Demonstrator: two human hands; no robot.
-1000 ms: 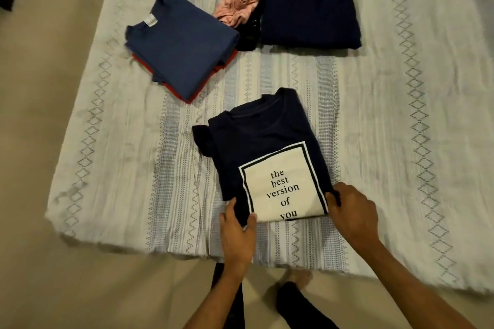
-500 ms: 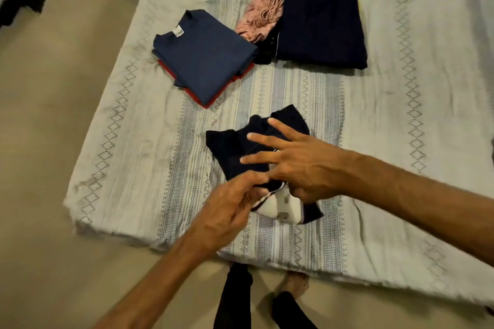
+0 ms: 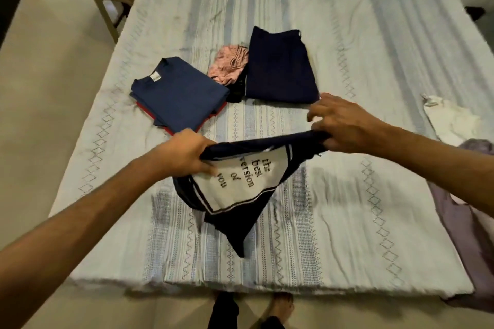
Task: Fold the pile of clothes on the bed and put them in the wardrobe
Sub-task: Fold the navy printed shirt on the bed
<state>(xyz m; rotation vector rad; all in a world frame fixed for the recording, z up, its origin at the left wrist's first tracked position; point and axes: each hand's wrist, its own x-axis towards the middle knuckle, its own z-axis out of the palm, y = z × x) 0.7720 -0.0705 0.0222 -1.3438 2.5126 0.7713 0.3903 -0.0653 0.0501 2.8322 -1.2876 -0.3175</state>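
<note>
Head view looks down on the bed (image 3: 347,35) with its pale striped cover, and up past the middle sit a folded navy garment (image 3: 280,67), a folded blue tee (image 3: 181,96) on top of something red (image 3: 171,129), and a crumpled pink piece (image 3: 228,63) wedged between them. Off to the right edge there's a lilac garment (image 3: 470,227) and a small white cloth (image 3: 449,117). Closer in, both hands are holding the dark printed tee (image 3: 235,181) up over the near part of the bed, left hand (image 3: 187,152) gripping one end and right hand (image 3: 339,123) pinching the other, so it sags between them.
</note>
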